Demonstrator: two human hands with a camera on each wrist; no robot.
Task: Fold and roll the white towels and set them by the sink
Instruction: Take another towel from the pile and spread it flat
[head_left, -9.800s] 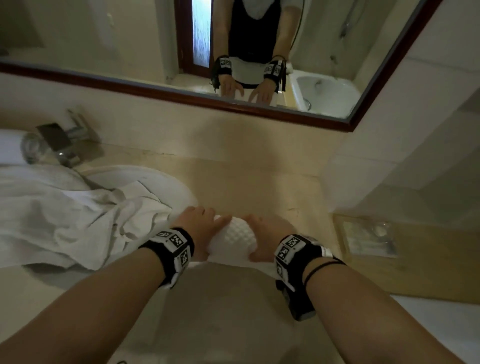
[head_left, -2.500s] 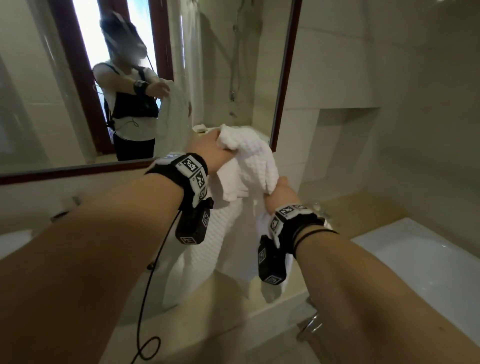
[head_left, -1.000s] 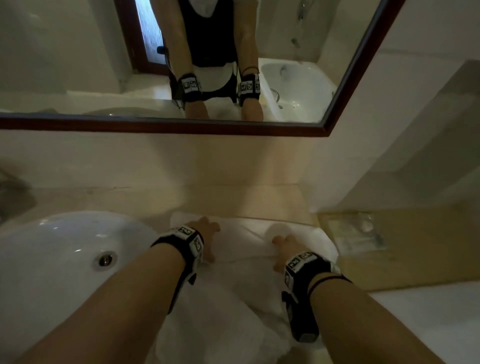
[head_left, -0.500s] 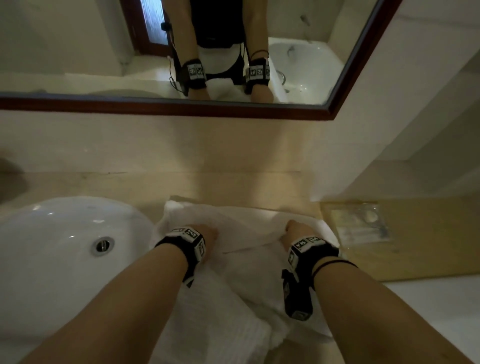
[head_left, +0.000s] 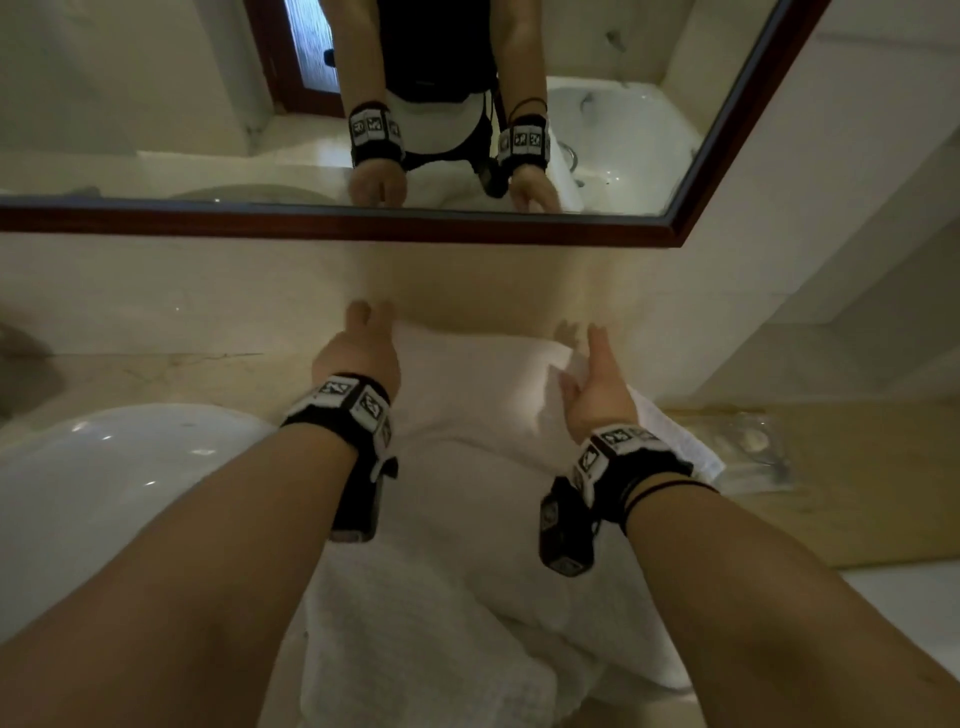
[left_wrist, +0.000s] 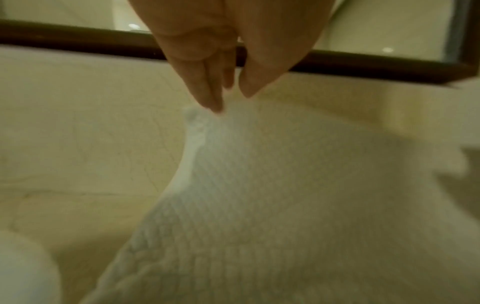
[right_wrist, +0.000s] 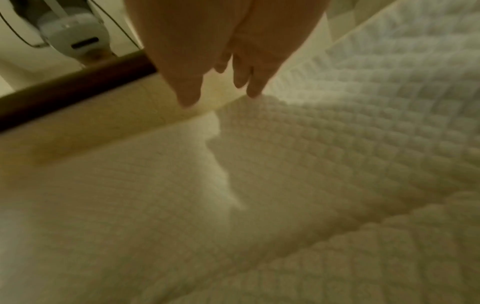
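Observation:
A white waffle-weave towel (head_left: 483, 415) lies spread on the beige counter right of the sink (head_left: 104, 467), its near part hanging over the front edge. My left hand (head_left: 363, 332) reaches to the towel's far left corner (left_wrist: 197, 117). In the left wrist view its straight fingertips (left_wrist: 215, 107) touch that corner, with the thumb apart. My right hand (head_left: 589, 358) is at the far right part of the towel (right_wrist: 311, 164). Its fingers (right_wrist: 253, 90) are straight, with the tips at a raised fold edge. Neither hand grips anything.
The wall and the dark-framed mirror (head_left: 415, 226) stand close behind the towel. At the right, a clear plastic packet (head_left: 748, 447) lies on a wooden tray (head_left: 872, 467) beside the towel's edge. The side wall juts in at the right rear.
Both hands have slid forward from the towel's middle to its far edge by the wall, fingers now stretched out. The towel lies flatter and reaches farther back.

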